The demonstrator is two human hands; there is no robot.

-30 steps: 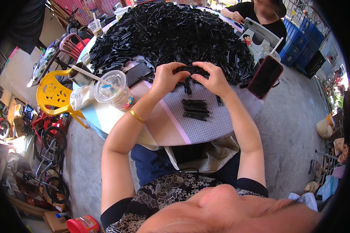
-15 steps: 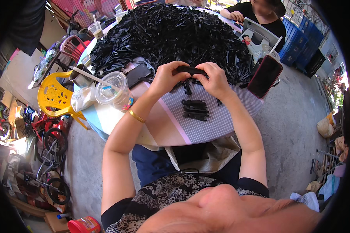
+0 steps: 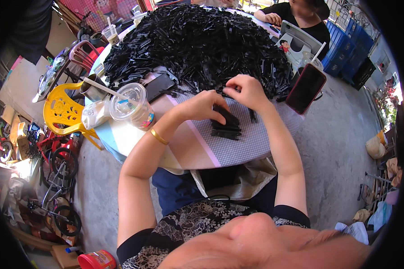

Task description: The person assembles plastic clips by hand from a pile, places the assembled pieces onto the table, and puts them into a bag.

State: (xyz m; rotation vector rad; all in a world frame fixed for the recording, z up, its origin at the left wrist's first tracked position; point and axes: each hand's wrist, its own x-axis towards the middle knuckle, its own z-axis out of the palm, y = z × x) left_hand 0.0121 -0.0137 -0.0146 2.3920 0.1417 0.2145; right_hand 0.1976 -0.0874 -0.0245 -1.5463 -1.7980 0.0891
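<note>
On the cloth-covered worktop [image 3: 177, 150], I see the left hand [image 3: 206, 106] curled around black pieces [image 3: 229, 117] at the small stack [image 3: 226, 133]; I'd keep them level, squeezed lightly. The right hand [image 3: 248, 93], nearly pinched, is by the heap [image 3: 197, 45]; its hold I can't tell.

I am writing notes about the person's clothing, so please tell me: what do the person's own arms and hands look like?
The left hand and right hand wear no gloves. A gold-coloured bangle circles the left forearm; none shows on the right. Both arms are bare below short black sleeves.
</note>
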